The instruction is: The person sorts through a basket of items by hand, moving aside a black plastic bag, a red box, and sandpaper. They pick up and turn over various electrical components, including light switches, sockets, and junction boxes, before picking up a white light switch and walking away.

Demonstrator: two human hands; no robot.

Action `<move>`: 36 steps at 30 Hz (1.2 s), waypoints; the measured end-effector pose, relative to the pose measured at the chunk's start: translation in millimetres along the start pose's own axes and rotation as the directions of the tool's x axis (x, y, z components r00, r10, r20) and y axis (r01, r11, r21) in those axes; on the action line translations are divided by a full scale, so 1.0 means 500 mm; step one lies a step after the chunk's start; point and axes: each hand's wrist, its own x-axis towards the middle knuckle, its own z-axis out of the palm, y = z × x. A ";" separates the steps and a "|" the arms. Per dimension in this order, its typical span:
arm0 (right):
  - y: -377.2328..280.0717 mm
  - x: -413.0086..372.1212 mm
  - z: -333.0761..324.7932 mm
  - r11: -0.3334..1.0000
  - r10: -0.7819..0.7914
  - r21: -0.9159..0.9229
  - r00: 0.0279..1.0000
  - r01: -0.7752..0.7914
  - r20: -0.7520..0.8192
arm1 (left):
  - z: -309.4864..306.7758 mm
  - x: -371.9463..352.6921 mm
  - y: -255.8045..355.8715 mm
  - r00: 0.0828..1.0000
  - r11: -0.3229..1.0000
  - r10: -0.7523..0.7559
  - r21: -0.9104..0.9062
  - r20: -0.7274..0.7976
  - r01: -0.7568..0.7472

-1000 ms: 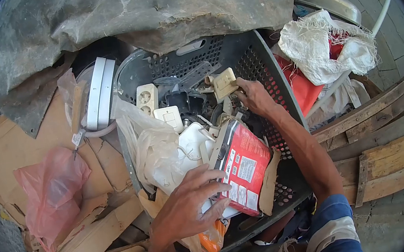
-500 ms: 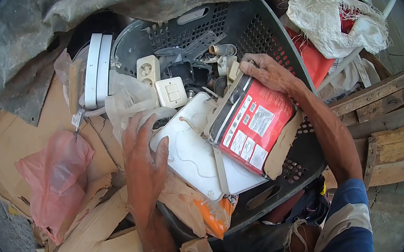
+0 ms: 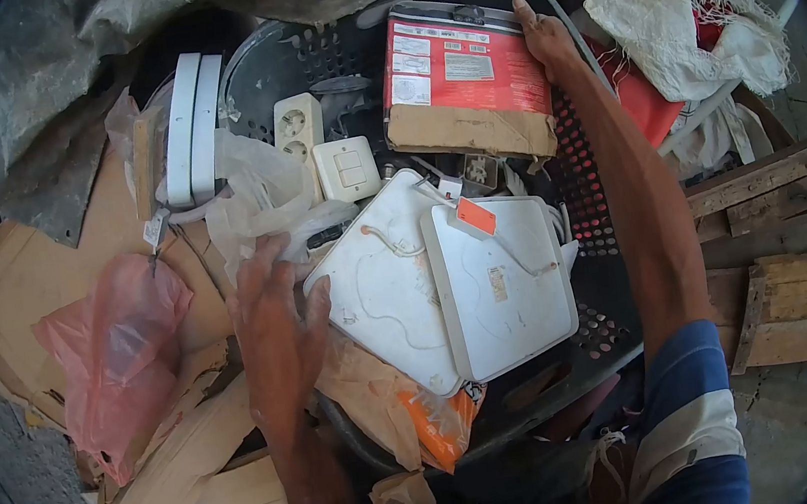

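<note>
My right hand (image 3: 549, 41) grips the right edge of a red printed cardboard box (image 3: 487, 70) with a torn brown flap, tilted up over the far part of the dark perforated crate (image 3: 246, 80). Beside the crate's left side my left hand (image 3: 274, 303) is open, its thumb by the corner of a white flat panel (image 3: 384, 295). A second white panel (image 3: 541, 306) overlaps the first, and a small orange label (image 3: 476, 217) hangs over it on a wire. Above the left fingers sit a crumpled clear plastic bag (image 3: 259, 184), a white wall switch (image 3: 347, 168) and a socket strip (image 3: 298, 129).
Pink plastic bag (image 3: 122, 337) and flattened cardboard (image 3: 52, 260) lie at left. Two white curved-edge pieces (image 3: 192, 127) stand by the crate. An orange-printed bag (image 3: 439, 419) is at its near edge. A white woven sack (image 3: 683, 26) and wooden slats (image 3: 798, 304) are at right.
My right hand has moved the red box up and away, turning it and uncovering the second white panel and the orange label. My left hand has shifted slightly left and down.
</note>
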 end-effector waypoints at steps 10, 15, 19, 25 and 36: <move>-0.126 -0.503 0.012 0.757 -0.534 -0.130 0.721 0.641 0.441 | -0.011 0.003 0.007 0.999 0.986 -0.035 -0.161 0.027 0.039; -0.129 -0.646 -0.004 0.666 -0.299 -0.319 0.633 0.674 0.714 | 0.005 -0.005 0.004 0.998 0.979 -0.025 -0.204 -0.065 0.011; -0.123 -0.558 -0.069 0.692 -0.343 -0.388 0.750 0.609 0.565 | 0.010 -0.022 0.004 0.997 0.992 -0.067 -0.110 -0.032 0.063; -0.148 -0.624 -0.111 0.629 -0.377 -0.141 0.459 0.765 0.805 | -0.012 -0.023 -0.002 0.996 0.998 0.055 -0.037 0.067 -0.052; -0.119 -0.751 -0.069 0.538 -0.363 -0.079 0.315 0.839 0.877 | 0.056 -0.011 0.013 0.954 0.843 -0.296 -0.485 -0.056 0.233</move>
